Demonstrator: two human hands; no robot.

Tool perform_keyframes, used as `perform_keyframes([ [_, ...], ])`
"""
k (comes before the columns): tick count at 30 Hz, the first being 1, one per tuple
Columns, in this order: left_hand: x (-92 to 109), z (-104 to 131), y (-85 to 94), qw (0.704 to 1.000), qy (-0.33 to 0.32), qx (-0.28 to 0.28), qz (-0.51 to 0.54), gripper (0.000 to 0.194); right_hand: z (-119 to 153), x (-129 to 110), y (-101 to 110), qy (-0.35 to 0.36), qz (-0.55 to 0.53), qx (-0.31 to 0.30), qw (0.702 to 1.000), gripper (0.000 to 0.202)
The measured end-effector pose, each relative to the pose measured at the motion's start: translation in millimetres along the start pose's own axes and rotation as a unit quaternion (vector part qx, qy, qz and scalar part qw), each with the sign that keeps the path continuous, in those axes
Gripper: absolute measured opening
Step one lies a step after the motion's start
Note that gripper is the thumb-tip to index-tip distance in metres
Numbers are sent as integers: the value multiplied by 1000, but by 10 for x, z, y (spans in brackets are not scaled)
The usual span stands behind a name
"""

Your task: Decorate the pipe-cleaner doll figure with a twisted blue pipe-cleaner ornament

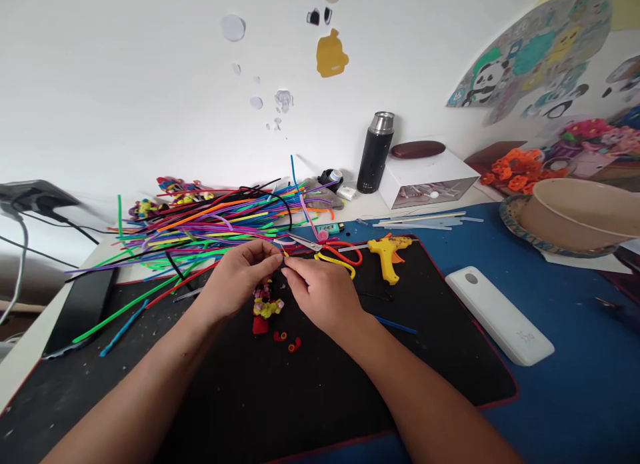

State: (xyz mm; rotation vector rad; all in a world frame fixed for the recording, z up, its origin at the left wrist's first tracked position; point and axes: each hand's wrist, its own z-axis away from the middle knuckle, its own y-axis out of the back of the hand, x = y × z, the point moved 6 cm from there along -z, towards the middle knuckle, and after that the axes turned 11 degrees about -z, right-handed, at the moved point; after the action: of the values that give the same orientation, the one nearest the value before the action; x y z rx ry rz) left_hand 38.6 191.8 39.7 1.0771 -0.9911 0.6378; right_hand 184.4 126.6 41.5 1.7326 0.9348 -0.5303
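My left hand (240, 277) and my right hand (320, 291) meet above the black mat (240, 397), their fingertips almost touching. Between them is a small piece with a bit of yellow (285, 253); both hands pinch at it, and most of it is hidden by the fingers. Just below the hands lies a small figure of yellow and pink fuzzy pieces (269, 308) with a red block (260, 326) at its lower end. Two little red curled pieces with orange rings (295, 345) rest to the right of it. Orange-handled scissors (345, 254) lie behind my right hand.
Many coloured pipe cleaners (200, 227) are heaped at the back left. A yellow glue gun (387, 254) is right of the scissors. Farther off stand a black thermos (375, 151) and a white box (425, 177). At the right are a white power bank (500, 314) and a beige bowl (585, 211).
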Motion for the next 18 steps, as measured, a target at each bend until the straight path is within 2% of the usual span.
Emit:
perform_keyframes([
  [10, -6, -21, -26, 1000, 5, 0, 13, 40, 8, 1, -19, -8, 2, -9, 1000, 22],
  [18, -14, -25, 72, 995, 16, -93, 17, 41, 0, 14, 84, -35, -35, 30, 998, 18],
])
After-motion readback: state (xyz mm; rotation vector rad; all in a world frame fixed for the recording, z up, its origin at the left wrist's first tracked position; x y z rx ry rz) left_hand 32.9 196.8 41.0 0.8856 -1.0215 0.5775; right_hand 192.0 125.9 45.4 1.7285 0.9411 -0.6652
